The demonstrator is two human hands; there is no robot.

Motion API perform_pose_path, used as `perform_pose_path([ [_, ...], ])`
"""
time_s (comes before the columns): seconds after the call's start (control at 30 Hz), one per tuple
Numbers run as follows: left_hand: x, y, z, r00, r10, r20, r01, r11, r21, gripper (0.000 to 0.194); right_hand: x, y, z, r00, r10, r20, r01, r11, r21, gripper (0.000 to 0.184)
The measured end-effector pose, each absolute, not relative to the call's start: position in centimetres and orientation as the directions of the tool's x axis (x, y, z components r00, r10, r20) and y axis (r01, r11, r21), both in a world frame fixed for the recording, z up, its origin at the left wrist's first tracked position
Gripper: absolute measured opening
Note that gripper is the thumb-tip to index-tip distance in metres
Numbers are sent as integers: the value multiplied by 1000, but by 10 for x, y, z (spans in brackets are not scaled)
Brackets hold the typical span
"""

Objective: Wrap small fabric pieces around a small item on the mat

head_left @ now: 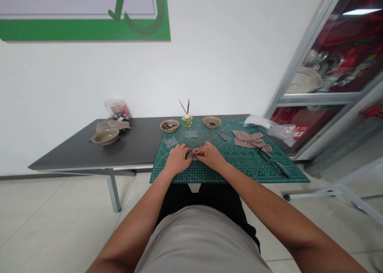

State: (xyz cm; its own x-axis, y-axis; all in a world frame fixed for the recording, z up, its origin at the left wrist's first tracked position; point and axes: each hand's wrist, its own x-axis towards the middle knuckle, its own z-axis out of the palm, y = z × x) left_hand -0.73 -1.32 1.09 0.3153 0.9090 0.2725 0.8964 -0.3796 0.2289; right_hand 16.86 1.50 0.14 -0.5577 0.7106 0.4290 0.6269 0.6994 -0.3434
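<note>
Both of my hands rest on the green cutting mat [239, 165] near its front edge. My left hand [177, 159] and my right hand [211, 155] are closed, pinching a small grey fabric piece [190, 153] between them. Something thin and dark shows at my right fingertips; I cannot make out what it is. Two more grey fabric pieces [191, 134] lie on the mat just beyond my hands, and a third one [224, 135] is further right.
Two small bowls [169, 125] with dark bits flank a reed diffuser jar [187, 120] at the mat's far edge. Beige cloth [249, 139] and black scissors [273, 162] lie right. A larger bowl [105, 136] and bags sit left on the dark table [131, 145].
</note>
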Motion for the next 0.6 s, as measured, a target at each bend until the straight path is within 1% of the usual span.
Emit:
perform_pose_path([
  [0.1,-8,-14,12,327,901,286,887,-397,235,31,168,17,3,-513,746,424,671,657,-343,14],
  [0.17,-8,-14,13,328,901,284,882,-400,250,29,167,16,2,-543,725,424,655,682,-326,16],
  [0.27,-9,-14,14,326,906,270,877,-396,271,29,168,13,1,-587,688,427,621,721,-307,13],
  [0.47,-10,-15,16,347,903,253,869,-411,276,34,168,16,4,-577,707,409,669,696,-260,17],
  [0.6,-10,-14,16,347,904,251,866,-411,284,33,164,14,5,-597,686,416,618,724,-306,17],
])
